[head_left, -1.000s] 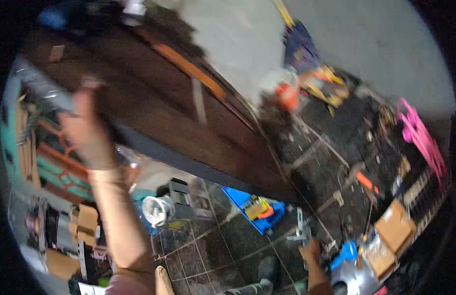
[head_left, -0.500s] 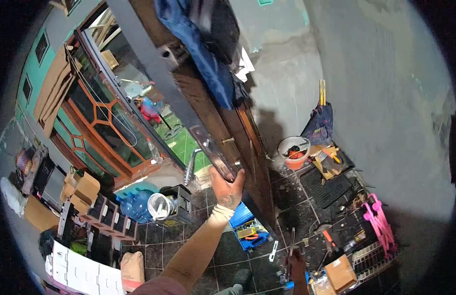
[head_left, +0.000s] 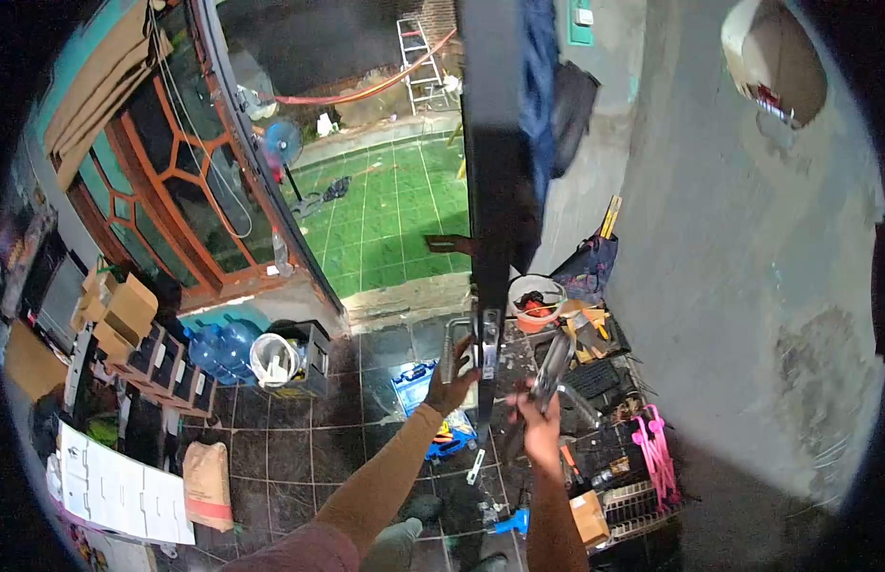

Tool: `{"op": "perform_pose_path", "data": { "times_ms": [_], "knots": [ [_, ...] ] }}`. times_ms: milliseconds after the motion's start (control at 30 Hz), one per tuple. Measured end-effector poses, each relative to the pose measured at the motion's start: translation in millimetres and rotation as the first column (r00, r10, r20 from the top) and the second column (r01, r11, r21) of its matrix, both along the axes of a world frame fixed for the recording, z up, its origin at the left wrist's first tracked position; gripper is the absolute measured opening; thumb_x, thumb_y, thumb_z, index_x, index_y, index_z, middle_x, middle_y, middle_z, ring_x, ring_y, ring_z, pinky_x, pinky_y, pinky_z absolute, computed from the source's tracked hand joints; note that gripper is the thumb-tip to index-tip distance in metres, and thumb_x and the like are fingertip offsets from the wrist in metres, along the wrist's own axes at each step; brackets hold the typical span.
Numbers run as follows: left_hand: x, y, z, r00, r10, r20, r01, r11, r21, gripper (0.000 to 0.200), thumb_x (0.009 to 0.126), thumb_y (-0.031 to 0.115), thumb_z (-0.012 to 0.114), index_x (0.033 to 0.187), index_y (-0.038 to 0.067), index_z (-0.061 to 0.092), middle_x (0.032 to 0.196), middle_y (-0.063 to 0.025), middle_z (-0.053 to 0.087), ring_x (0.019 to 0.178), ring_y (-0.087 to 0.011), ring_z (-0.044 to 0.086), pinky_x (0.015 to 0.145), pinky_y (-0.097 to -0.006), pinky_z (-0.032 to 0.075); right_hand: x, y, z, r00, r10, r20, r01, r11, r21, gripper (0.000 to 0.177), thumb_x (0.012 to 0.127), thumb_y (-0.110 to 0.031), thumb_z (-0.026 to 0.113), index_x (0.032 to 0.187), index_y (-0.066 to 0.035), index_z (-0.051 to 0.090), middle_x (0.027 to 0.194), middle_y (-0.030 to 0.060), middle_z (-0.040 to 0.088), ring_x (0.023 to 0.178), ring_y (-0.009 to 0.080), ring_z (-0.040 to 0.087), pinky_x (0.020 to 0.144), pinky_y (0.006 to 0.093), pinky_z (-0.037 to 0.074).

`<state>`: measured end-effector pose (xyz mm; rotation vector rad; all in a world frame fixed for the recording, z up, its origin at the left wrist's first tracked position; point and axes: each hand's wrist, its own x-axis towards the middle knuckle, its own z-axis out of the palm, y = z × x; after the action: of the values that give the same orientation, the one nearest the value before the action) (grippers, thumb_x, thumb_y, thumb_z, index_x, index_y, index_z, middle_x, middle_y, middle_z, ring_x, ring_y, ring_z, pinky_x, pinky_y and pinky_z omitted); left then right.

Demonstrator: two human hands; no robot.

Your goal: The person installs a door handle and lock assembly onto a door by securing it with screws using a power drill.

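Observation:
A dark door (head_left: pixel 490 191) stands edge-on in the middle of the view, with a metal lock plate (head_left: pixel 489 345) set in its edge. My left hand (head_left: pixel 450 383) is at the door's left face, just below a lever handle (head_left: pixel 449 351); its fingers are partly hidden. To the right of the door, my right hand (head_left: pixel 538 419) is closed around a long metal handle plate (head_left: pixel 554 364), which is held upright and slightly tilted. A second lever-like metal piece (head_left: pixel 581 408) shows just right of that hand.
An open blue toolbox (head_left: pixel 411 383) lies behind my left arm. Right of the door are a bucket (head_left: pixel 536 297), a pink folding frame (head_left: pixel 658 458) and scattered tools. Water jugs (head_left: pixel 228 351) and a black crate (head_left: pixel 316 357) stand left.
The door has swung to edge-on and the view has shifted. My left hand has left the lock edge for the left face. My right hand has risen from the floor area with the handle plate.

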<state>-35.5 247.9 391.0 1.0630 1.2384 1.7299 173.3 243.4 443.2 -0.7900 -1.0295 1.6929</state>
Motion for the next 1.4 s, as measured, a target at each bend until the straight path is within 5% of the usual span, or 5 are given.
{"op": "perform_pose_path", "data": {
  "times_ms": [33,133,533,1033,1400],
  "knots": [
    [-10.2,-9.8,21.2,0.985,0.000,-0.175,0.003,1.000,0.015,0.047,0.092,0.013,0.063,0.135,0.001,0.050,0.135,-0.0097,0.056,0.121,-0.0206,0.056,0.099,-0.0351,0.047,-12.2,4.1,39.9,1.000,-0.015,0.026,0.015,1.000,0.002,0.029,0.095,-0.008,0.060,0.123,-0.005,0.053,0.111,0.0063,0.064,0.096,0.0144,0.061,0.072,0.0307,0.049],
    [-26.6,-11.3,75.6,0.805,-0.086,0.587,0.127,0.991,-0.030,0.038,0.101,0.033,0.048,0.126,0.006,0.057,0.124,-0.0074,0.062,0.116,-0.0241,0.060,0.092,-0.0387,0.051,-46.3,31.1,56.9,0.993,-0.104,0.052,0.102,0.994,0.049,0.030,0.097,-0.014,0.061,0.124,-0.006,0.053,0.112,0.0042,0.063,0.096,0.0133,0.060,0.069,0.0292,0.049],
    [-58.8,20.5,126.6,0.916,-0.358,-0.181,0.235,0.845,-0.479,0.027,0.093,0.029,0.065,0.087,0.003,0.063,0.086,-0.0022,0.063,0.082,-0.0105,0.053,0.077,-0.0273,0.043,-65.6,41.2,13.9,0.979,-0.173,0.112,0.162,0.982,0.098,0.037,0.100,-0.032,0.057,0.125,-0.007,0.051,0.110,0.0037,0.062,0.093,0.0150,0.060,0.077,0.0315,0.050],
    [-80.9,11.6,125.9,0.929,-0.359,-0.093,0.299,0.874,-0.383,0.026,0.096,0.026,0.063,0.080,0.005,0.062,0.072,0.0034,0.053,0.069,-0.0081,0.043,0.063,-0.0278,0.037,-83.4,30.9,65.3,0.959,-0.284,0.021,0.284,0.954,-0.093,0.032,0.098,-0.029,0.061,0.121,-0.008,0.053,0.095,0.0033,0.062,0.074,0.0153,0.062,0.068,0.0318,0.055],
    [-54.8,29.1,122.4,0.916,-0.390,-0.095,0.323,0.856,-0.404,0.029,0.093,0.031,0.064,0.084,0.003,0.064,0.074,-0.0011,0.057,0.073,-0.0110,0.049,0.067,-0.0300,0.042,-71.1,71.9,65.0,0.936,-0.333,0.110,0.338,0.941,-0.023,0.046,0.089,-0.001,0.053,0.134,-0.002,0.046,0.116,0.0085,0.061,0.099,0.0182,0.060,0.085,0.0301,0.049]
  ]
}}
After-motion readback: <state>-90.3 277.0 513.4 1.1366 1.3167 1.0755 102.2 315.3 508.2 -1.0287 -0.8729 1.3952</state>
